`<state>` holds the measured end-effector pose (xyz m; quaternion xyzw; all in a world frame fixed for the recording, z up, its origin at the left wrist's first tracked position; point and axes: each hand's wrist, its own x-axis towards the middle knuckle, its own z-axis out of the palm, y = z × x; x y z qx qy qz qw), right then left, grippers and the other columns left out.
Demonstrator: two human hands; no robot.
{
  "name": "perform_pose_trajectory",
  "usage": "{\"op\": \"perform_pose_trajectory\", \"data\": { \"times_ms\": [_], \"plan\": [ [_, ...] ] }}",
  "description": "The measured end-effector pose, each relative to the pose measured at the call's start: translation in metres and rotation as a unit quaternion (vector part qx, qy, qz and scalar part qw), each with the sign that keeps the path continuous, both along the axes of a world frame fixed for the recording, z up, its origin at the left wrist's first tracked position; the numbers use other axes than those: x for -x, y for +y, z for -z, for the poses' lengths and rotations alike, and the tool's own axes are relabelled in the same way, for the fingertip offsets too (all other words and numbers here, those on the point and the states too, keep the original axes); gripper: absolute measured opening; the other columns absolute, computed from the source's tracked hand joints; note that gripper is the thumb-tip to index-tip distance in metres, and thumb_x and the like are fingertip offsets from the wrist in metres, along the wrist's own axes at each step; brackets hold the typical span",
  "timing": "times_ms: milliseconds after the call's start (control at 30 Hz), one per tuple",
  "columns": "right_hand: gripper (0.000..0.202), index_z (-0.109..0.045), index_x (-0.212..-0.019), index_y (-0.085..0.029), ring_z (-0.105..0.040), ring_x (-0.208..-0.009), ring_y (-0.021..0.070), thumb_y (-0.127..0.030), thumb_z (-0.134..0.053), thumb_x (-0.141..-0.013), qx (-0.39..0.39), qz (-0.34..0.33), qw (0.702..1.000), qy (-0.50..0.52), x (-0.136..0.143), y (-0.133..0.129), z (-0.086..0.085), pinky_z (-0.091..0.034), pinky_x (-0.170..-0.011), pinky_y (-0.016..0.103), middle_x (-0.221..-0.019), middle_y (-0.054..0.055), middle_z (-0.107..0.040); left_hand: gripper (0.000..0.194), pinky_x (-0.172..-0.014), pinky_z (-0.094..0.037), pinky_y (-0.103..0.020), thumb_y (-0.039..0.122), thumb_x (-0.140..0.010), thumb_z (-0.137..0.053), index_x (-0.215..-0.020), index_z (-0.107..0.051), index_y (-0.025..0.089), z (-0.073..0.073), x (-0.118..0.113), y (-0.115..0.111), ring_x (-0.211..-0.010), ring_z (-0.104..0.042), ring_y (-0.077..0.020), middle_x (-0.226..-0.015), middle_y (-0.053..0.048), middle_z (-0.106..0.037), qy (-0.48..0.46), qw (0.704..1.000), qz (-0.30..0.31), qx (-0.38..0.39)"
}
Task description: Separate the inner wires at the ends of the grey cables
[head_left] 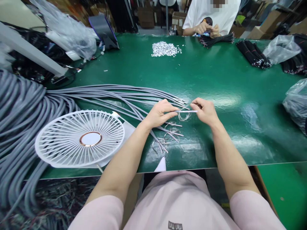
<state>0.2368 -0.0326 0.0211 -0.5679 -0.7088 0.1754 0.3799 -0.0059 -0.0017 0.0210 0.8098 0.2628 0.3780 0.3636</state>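
Observation:
Stretched between my hands is the stripped, pale end of a cable. My left hand pinches it where the grey jacket seems to stop. At its tip, my right hand closes thumb and fingers on the pale end. A loop of thin bare wire hangs around and below it. Grey cables fan out from the left, some ending just behind my left hand. Below the hands lie more stripped cable ends with loose fine strands.
A white fan stands left of my left forearm, beside a thick coil of grey cable. Small silvery pieces are heaped at the back. Opposite, a person's hands hold black cables; black bundles and plastic bags lie right.

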Motion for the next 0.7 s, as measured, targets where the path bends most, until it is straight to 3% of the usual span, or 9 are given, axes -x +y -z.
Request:
{"op": "perform_pose_trajectory", "data": {
  "times_ms": [133, 267, 367, 433, 500, 600, 700],
  "plan": [
    [0.033, -0.071, -0.096, -0.02, -0.057, -0.069, 0.0157, -0.048, -0.055, -0.093, -0.019, 0.075, 0.997, 0.016, -0.016, -0.003, -0.01, -0.043, -0.066, 0.029, -0.078, 0.003, -0.068, 0.018, -0.08, -0.037, -0.036, 0.04, -0.084, -0.07, -0.096, -0.081, 0.031, 0.001, -0.001, 0.0, -0.07, -0.052, -0.0188, -0.078, -0.004, -0.075, 0.009, 0.999, -0.014, -0.033],
    [0.049, -0.072, -0.111, -0.023, -0.064, -0.092, 0.0214, -0.059, -0.04, -0.098, -0.065, 0.066, 0.995, 0.029, -0.018, -0.011, -0.023, -0.049, -0.086, 0.039, -0.099, 0.008, -0.071, 0.017, -0.08, -0.037, -0.036, 0.039, -0.084, -0.07, -0.094, -0.081, 0.029, -0.002, -0.001, -0.001, -0.07, -0.052, -0.0189, -0.078, -0.004, -0.075, 0.011, 0.999, -0.015, -0.042],
    [0.049, -0.074, -0.105, -0.024, -0.064, -0.086, 0.0199, -0.062, -0.046, -0.095, -0.064, 0.055, 0.994, 0.074, -0.012, -0.015, -0.029, -0.051, -0.08, 0.037, -0.096, 0.008, -0.072, 0.017, -0.08, -0.037, -0.036, 0.038, -0.084, -0.072, -0.095, -0.081, 0.03, -0.002, -0.001, 0.0, -0.071, -0.052, -0.0188, -0.077, -0.004, -0.074, 0.009, 0.999, -0.011, -0.047],
    [0.049, -0.075, -0.095, -0.022, -0.061, -0.073, 0.016, -0.064, -0.05, -0.092, -0.016, 0.043, 0.99, 0.134, -0.005, -0.015, -0.029, -0.049, -0.068, 0.032, -0.088, 0.006, -0.071, 0.018, -0.079, -0.038, -0.035, 0.038, -0.086, -0.07, -0.097, -0.081, 0.029, 0.0, -0.001, 0.0, -0.072, -0.052, -0.0188, -0.077, -0.004, -0.074, 0.016, 0.998, -0.008, -0.066],
    [0.054, -0.075, -0.086, -0.019, -0.055, -0.06, 0.0118, -0.068, -0.052, -0.089, 0.082, 0.007, 0.978, 0.194, 0.004, -0.014, -0.027, -0.042, -0.055, 0.027, -0.078, 0.005, -0.07, 0.021, -0.078, -0.04, -0.034, 0.04, -0.089, -0.067, -0.1, -0.08, 0.027, 0.001, 0.0, 0.0, -0.074, -0.052, -0.0185, -0.076, -0.004, -0.073, 0.03, 0.995, -0.006, -0.093],
    [0.055, -0.073, -0.081, -0.015, -0.044, -0.048, 0.0076, -0.07, -0.062, -0.081, 0.237, -0.067, 0.935, 0.255, 0.016, -0.013, -0.024, -0.031, -0.045, 0.023, -0.065, 0.003, -0.066, 0.027, -0.077, -0.042, -0.032, 0.043, -0.092, -0.063, -0.102, -0.079, 0.024, 0.003, 0.001, -0.001, -0.076, -0.051, -0.0176, -0.076, -0.004, -0.072, 0.057, 0.991, -0.002, -0.122],
    [0.047, -0.072, -0.078, -0.014, -0.04, -0.043, 0.0063, -0.06, -0.076, -0.07, 0.29, -0.087, 0.906, 0.294, 0.023, -0.013, -0.022, -0.026, -0.042, 0.022, -0.055, 0.0, -0.062, 0.028, -0.074, -0.042, -0.03, 0.044, -0.093, -0.061, -0.101, -0.078, 0.023, 0.003, 0.001, -0.002, -0.075, -0.051, -0.0165, -0.075, -0.004, -0.072, 0.083, 0.99, 0.013, -0.112]
  ]
}}
